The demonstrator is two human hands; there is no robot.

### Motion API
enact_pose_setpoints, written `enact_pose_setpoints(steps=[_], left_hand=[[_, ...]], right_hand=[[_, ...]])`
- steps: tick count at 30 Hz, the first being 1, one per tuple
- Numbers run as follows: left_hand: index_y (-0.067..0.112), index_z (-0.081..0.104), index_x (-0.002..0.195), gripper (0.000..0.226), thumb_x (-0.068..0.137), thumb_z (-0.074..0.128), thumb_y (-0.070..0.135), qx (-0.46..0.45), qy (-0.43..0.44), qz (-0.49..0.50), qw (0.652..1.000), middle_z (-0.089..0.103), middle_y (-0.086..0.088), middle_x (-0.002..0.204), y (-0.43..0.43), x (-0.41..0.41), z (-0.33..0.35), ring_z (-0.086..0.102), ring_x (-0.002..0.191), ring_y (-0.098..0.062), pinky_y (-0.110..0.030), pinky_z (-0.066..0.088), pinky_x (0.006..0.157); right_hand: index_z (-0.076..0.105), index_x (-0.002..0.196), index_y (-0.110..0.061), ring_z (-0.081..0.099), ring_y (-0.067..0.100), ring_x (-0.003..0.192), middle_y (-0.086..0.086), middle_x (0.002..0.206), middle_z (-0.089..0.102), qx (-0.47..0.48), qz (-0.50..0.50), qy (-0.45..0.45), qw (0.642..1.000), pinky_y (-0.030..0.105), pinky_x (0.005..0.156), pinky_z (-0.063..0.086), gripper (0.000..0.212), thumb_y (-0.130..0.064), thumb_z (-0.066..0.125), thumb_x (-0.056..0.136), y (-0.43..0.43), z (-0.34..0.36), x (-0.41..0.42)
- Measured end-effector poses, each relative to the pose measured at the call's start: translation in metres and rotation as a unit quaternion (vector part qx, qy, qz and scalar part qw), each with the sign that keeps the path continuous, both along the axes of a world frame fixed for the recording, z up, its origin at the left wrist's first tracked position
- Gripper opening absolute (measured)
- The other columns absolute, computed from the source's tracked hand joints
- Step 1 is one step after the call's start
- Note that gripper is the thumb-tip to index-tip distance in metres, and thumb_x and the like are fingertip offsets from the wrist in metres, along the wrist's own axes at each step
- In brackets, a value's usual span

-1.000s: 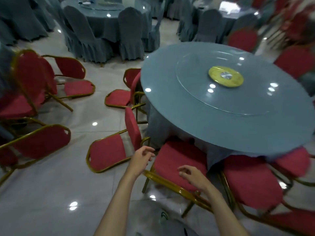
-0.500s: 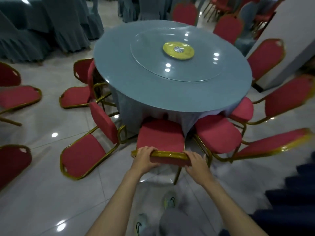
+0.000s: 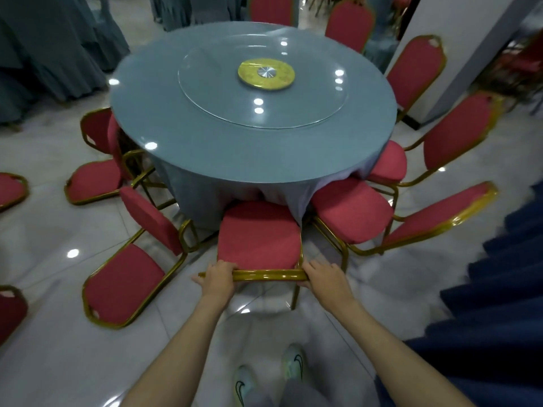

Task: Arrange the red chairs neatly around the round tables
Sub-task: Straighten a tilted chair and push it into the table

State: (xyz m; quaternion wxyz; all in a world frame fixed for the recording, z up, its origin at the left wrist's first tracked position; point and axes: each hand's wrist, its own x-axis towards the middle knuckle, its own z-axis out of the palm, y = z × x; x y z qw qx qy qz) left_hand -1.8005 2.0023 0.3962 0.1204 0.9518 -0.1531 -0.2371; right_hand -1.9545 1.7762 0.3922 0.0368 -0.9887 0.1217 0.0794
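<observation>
A red chair [image 3: 258, 233] with a gold frame stands upright in front of me, its seat partly under the blue cloth of the round table [image 3: 205, 142]. My left hand [image 3: 219, 276] grips the left end of its gold top rail. My right hand [image 3: 321, 276] grips the right end. Two red chairs lie tipped over on the floor to the left, a near chair [image 3: 129, 271] and a farther chair [image 3: 97, 177]. More red chairs [image 3: 352, 210] stand around the table's right side.
A glass turntable with a yellow hub [image 3: 266, 73] tops the table. A white pillar [image 3: 458, 54] rises at the right. Dark blue drapery [image 3: 493, 289] hangs close at my lower right. Grey-covered chairs [image 3: 58, 48] and tables fill the back left. My shoes [image 3: 270, 374] stand on glossy tiles.
My hands went from reaching toward the chair to gripping its top rail. The view swung right and centred on the table, and the chair now sits squarer to it.
</observation>
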Motion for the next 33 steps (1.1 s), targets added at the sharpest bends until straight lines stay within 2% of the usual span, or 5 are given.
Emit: enact_pose_setpoints(steps=[6,15,19,24,33], left_hand=[[0.040,0.074,0.105,0.046,0.088,0.056,0.002,0.013,-0.005,-0.025,1.000,0.069,0.002,0.105,-0.005,0.000,-0.001,0.060,0.110,-0.025,-0.046,0.049,0.090],[0.038,0.073,0.103,0.057,0.090,0.044,-0.009,0.037,0.018,0.006,0.999,0.064,0.000,0.106,-0.032,0.006,-0.002,0.055,0.112,-0.024,-0.045,0.044,0.090],[0.023,0.068,0.102,0.033,0.098,0.047,-0.002,0.027,0.022,0.064,0.997,0.065,-0.007,0.115,-0.045,0.004,-0.004,0.052,0.118,-0.028,-0.052,0.048,0.098],[0.025,0.074,0.108,0.037,0.090,0.060,-0.005,0.008,0.055,0.040,0.998,0.062,-0.008,0.117,-0.058,0.003,0.001,0.047,0.120,-0.031,-0.046,0.050,0.091],[0.035,0.076,0.102,0.044,0.092,0.049,0.001,-0.021,0.037,-0.015,0.999,0.067,-0.004,0.109,-0.071,0.025,-0.005,0.057,0.111,-0.029,-0.048,0.055,0.092]], right_hand=[[0.057,0.114,-0.031,0.063,0.012,0.099,-0.012,0.107,0.063,0.035,-0.011,-0.035,0.999,0.033,0.080,0.041,0.029,-0.053,0.059,0.096,-0.006,-0.001,-0.009],[0.059,0.119,-0.033,0.059,0.007,0.080,-0.013,0.094,0.059,0.102,0.008,-0.060,0.993,0.017,0.064,0.037,0.032,-0.052,0.062,0.095,-0.038,-0.013,-0.009],[0.059,0.120,-0.036,0.061,0.001,0.090,-0.018,0.101,0.064,0.109,0.018,-0.055,0.992,0.011,0.069,0.039,0.031,-0.055,0.058,0.095,-0.054,-0.018,-0.008],[0.054,0.127,-0.042,0.059,0.003,0.098,-0.020,0.110,0.062,0.123,0.003,-0.039,0.992,0.022,0.073,0.054,0.034,-0.057,0.055,0.096,-0.073,-0.019,-0.006],[0.055,0.131,-0.041,0.054,0.014,0.108,-0.014,0.107,0.053,0.225,-0.071,0.016,0.972,0.030,0.089,0.047,0.036,-0.045,0.064,0.097,-0.101,-0.027,0.016]])
